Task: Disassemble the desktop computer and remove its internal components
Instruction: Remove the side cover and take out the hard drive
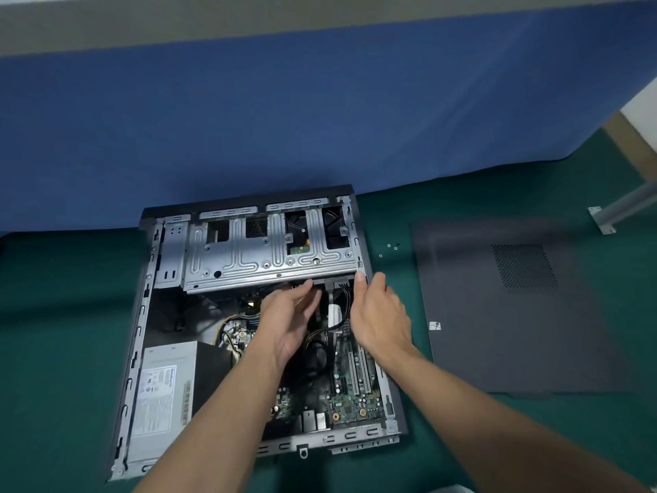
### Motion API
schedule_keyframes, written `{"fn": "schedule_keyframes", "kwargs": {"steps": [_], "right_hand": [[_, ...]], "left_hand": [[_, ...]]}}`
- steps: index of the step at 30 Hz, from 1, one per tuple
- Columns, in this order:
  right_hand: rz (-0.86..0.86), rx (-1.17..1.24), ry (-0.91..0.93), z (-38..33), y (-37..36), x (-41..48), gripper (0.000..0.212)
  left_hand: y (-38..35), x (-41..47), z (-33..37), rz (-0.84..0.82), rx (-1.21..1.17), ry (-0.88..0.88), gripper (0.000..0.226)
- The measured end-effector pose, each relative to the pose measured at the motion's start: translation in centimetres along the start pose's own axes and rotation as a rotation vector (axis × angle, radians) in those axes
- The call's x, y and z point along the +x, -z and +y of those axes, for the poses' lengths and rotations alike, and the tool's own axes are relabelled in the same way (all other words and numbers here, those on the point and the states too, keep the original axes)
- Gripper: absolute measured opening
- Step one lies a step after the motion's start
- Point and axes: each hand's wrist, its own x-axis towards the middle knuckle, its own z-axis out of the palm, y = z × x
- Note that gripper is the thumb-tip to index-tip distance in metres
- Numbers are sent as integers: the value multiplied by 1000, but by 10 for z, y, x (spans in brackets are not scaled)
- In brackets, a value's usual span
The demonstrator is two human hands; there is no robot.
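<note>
Left hand, right hand — both outstretched at drive cage.

Case frame: black outside, bare silver-grey inside. Drive cage at 12 o'clock: silver w/ winding embossed ribs. PSU at 8: pale grey, w/ white label in small print. Mobo at 5: green, white slots. Yellow + black wires near centre. Side panel at 3: dark grey, w/ perforated patch of fine dots. Surface: teal-green. Partition at 12: plain blue.
</note>
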Motion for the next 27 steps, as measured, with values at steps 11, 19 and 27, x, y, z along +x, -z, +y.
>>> {"fn": "schedule_keyframes", "kwargs": {"steps": [11, 19, 27], "right_hand": [[-5, -17, 8, -3, 4, -1, 61], [-5, -17, 4, -5, 6, -1, 61], [8, -9, 7, -3, 7, -2, 67]], "left_hand": [[20, -10, 3, -207, 232, 122, 38], [32, -29, 6, -215, 322, 184, 37], [42, -70, 1, -39, 184, 129, 58]]}}
